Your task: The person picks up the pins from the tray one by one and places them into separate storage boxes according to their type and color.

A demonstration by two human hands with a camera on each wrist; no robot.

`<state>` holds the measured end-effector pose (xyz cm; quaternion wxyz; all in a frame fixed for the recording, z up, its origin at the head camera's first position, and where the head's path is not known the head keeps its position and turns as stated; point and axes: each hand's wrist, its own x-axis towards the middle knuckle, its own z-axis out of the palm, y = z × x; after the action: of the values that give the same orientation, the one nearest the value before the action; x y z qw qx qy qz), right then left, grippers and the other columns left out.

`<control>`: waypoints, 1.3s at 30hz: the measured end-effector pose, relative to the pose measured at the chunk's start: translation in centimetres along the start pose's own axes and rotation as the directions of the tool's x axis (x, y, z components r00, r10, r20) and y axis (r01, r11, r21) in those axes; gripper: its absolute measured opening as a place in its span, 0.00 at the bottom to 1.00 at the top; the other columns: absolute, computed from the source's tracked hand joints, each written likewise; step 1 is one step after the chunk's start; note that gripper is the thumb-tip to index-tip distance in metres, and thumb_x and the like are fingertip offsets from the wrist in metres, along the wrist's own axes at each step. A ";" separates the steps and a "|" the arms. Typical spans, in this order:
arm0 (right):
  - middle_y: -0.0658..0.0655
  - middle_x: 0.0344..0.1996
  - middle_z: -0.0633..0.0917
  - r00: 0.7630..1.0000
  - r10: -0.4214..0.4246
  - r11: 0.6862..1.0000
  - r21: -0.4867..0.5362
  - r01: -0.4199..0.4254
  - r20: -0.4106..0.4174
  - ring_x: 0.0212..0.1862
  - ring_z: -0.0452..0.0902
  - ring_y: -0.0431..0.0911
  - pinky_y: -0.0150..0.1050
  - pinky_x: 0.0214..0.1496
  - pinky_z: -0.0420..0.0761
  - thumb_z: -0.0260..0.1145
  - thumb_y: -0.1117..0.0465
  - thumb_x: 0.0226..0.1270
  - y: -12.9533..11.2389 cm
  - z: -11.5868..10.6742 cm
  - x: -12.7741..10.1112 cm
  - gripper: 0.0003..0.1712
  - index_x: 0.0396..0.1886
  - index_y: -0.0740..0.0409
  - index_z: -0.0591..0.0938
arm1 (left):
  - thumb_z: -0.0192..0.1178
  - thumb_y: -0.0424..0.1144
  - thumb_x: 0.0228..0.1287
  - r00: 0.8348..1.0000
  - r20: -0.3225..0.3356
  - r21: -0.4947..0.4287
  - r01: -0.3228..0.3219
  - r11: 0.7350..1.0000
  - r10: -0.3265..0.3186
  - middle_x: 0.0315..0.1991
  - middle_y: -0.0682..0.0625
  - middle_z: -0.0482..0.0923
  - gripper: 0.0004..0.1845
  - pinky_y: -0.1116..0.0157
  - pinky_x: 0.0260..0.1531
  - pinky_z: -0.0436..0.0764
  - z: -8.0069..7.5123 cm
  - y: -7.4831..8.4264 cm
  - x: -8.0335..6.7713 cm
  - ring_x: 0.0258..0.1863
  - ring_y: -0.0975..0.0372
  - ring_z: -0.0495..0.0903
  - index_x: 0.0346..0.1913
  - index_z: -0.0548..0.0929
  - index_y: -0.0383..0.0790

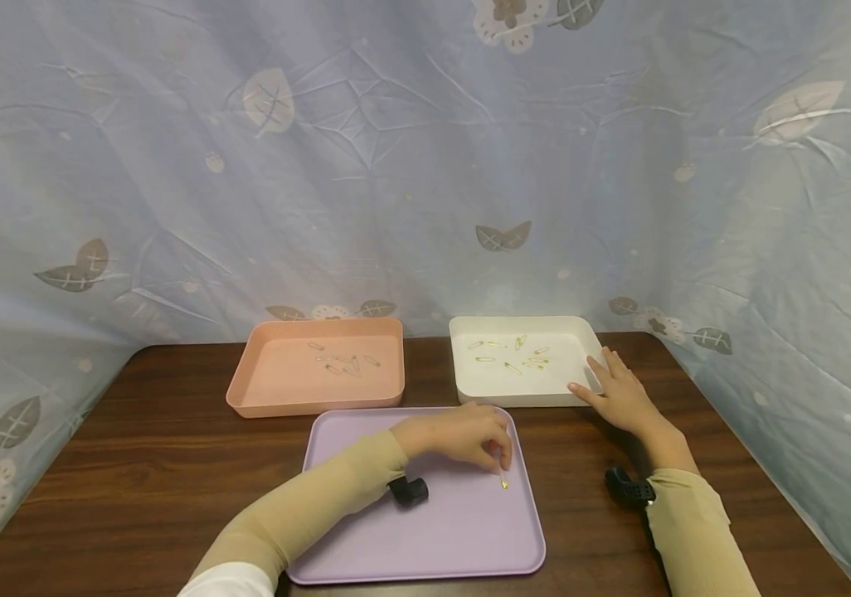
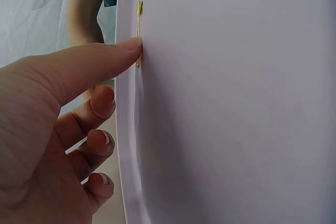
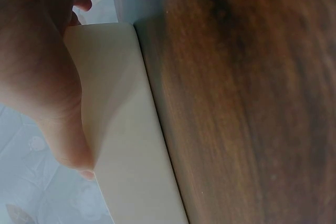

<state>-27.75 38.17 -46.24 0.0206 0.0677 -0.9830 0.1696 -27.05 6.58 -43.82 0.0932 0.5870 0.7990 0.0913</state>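
Gripping nothing yet, my left hand [image 1: 463, 438] presses one fingertip [image 2: 128, 47] on a gold safety pin [image 1: 503, 483] lying flat on the purple tray [image 1: 366, 547], other fingers loosely curled. That tray sits at the near edge of a dark wooden table [image 1: 142, 464], with a leaf-print blue cloth [image 1: 366, 166] hung behind and around. My right hand [image 1: 620, 390] rests with straight fingers against the near right corner of the white tray [image 1: 463, 365], which holds several gold pins [image 1: 515, 355]. To its left, the pink tray [image 1: 246, 390] holds silver pins [image 1: 343, 361].
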 end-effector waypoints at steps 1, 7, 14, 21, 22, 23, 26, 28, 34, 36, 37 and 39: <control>0.78 0.74 0.48 1.000 -0.001 1.000 -0.002 0.001 -0.001 0.75 0.42 0.73 0.73 0.69 0.49 0.55 0.37 0.70 0.0 0.0 0.0 0.48 0.73 0.70 0.59 | 0.68 0.49 0.58 1.000 0.003 -0.006 0.004 1.000 -0.004 0.30 0.64 0.74 0.03 0.74 0.40 0.61 0.0 0.0 0.0 0.36 0.76 0.69 0.35 0.87 0.61; 0.78 0.74 0.48 1.000 -0.007 1.000 -0.003 0.007 -0.005 0.74 0.42 0.73 0.72 0.69 0.49 0.56 0.37 0.70 0.1 0.1 0.0 0.48 0.72 0.71 0.59 | 0.68 0.49 0.58 0.999 0.035 -0.068 0.036 0.997 -0.034 0.28 0.64 0.73 0.03 0.74 0.37 0.61 -0.1 -0.1 -0.1 0.33 0.76 0.68 0.29 0.85 0.59; 0.78 0.74 0.49 1.000 -0.009 1.000 -0.006 0.009 -0.009 0.74 0.43 0.73 0.73 0.69 0.49 0.55 0.37 0.70 0.1 0.2 0.1 0.48 0.72 0.71 0.60 | 0.69 0.47 0.57 0.999 0.031 -0.081 0.024 0.996 -0.021 0.26 0.64 0.73 0.04 0.77 0.36 0.64 -0.2 -0.2 -0.1 0.31 0.76 0.68 0.28 0.85 0.57; 0.78 0.74 0.48 1.000 -0.008 1.000 -0.010 0.008 -0.006 0.74 0.43 0.73 0.72 0.69 0.49 0.55 0.37 0.70 0.2 0.2 0.1 0.48 0.73 0.71 0.59 | 0.68 0.46 0.57 0.999 0.038 -0.071 0.011 0.997 -0.008 0.24 0.65 0.73 0.04 0.78 0.36 0.64 -0.2 -0.1 0.0 0.28 0.77 0.68 0.27 0.84 0.56; 0.78 0.74 0.48 1.000 -0.007 1.000 -0.009 0.007 -0.004 0.74 0.42 0.73 0.72 0.69 0.49 0.55 0.37 0.70 0.2 0.2 0.1 0.48 0.73 0.70 0.59 | 0.68 0.46 0.57 0.999 0.038 -0.070 0.012 0.997 -0.009 0.24 0.65 0.73 0.04 0.78 0.36 0.64 -0.2 -0.1 0.0 0.28 0.77 0.68 0.27 0.84 0.56; 0.78 0.74 0.48 1.000 -0.008 1.000 -0.008 0.008 -0.004 0.74 0.42 0.73 0.72 0.69 0.49 0.55 0.37 0.70 0.2 0.1 0.1 0.48 0.73 0.70 0.59 | 0.68 0.45 0.57 0.999 0.040 -0.067 0.013 0.998 -0.010 0.24 0.65 0.73 0.04 0.78 0.36 0.64 -0.2 -0.1 0.0 0.27 0.77 0.68 0.27 0.84 0.56; 0.78 0.74 0.48 1.000 -0.011 1.000 -0.004 0.011 -0.003 0.74 0.43 0.73 0.73 0.69 0.49 0.56 0.37 0.70 0.1 0.0 0.1 0.48 0.73 0.71 0.59 | 0.68 0.45 0.57 0.999 0.043 -0.063 0.013 0.998 -0.010 0.24 0.65 0.73 0.05 0.78 0.36 0.63 -0.2 -0.1 -0.1 0.27 0.77 0.68 0.26 0.83 0.56; 0.78 0.74 0.48 1.000 -0.012 1.000 -0.002 0.012 -0.003 0.74 0.43 0.73 0.73 0.69 0.49 0.56 0.38 0.70 0.0 -0.1 0.0 0.48 0.72 0.71 0.59 | 0.67 0.44 0.57 0.999 0.039 -0.058 0.009 0.998 -0.007 0.24 0.65 0.73 0.05 0.79 0.35 0.64 -0.3 -0.1 -0.1 0.27 0.77 0.68 0.26 0.83 0.56; 0.79 0.73 0.49 1.000 -0.014 1.000 -0.005 0.014 -0.003 0.74 0.43 0.74 0.73 0.69 0.49 0.56 0.38 0.70 -0.1 -0.1 0.0 0.48 0.72 0.71 0.59 | 0.67 0.42 0.56 1.000 0.009 -0.080 -0.003 0.997 0.004 0.25 0.64 0.74 0.05 0.82 0.33 0.65 -0.4 -0.4 -0.1 0.28 0.77 0.68 0.26 0.82 0.54; 0.79 0.73 0.49 1.000 -0.014 1.000 -0.004 0.014 -0.002 0.74 0.43 0.74 0.73 0.69 0.49 0.56 0.38 0.70 -0.1 -0.1 0.0 0.48 0.72 0.71 0.59 | 0.67 0.41 0.56 1.000 -0.003 -0.105 -0.004 0.994 0.004 0.26 0.64 0.75 0.04 0.82 0.33 0.67 -0.6 -0.5 -0.1 0.29 0.76 0.69 0.26 0.83 0.53; 0.79 0.73 0.49 1.000 -0.013 1.000 -0.001 0.013 -0.002 0.74 0.43 0.74 0.73 0.69 0.49 0.56 0.38 0.70 -0.1 -0.1 -0.1 0.48 0.72 0.71 0.59 | 0.67 0.40 0.56 1.000 -0.012 -0.112 -0.003 0.994 0.002 0.26 0.63 0.75 0.04 0.82 0.33 0.67 -0.6 -0.6 -0.1 0.29 0.76 0.69 0.26 0.82 0.53; 0.79 0.73 0.48 1.000 -0.012 1.000 0.001 0.012 -0.001 0.74 0.42 0.74 0.73 0.69 0.49 0.56 0.38 0.70 -0.1 -0.2 -0.1 0.48 0.72 0.71 0.59 | 0.66 0.39 0.55 1.000 -0.029 -0.121 0.003 0.993 -0.006 0.27 0.63 0.75 0.05 0.81 0.33 0.68 -0.9 -0.7 -0.2 0.29 0.76 0.69 0.26 0.83 0.54</control>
<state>-27.64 38.12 -46.06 0.0220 0.0733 -0.9825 0.1700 -27.86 6.15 -43.13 0.1172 0.5771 0.7945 0.1479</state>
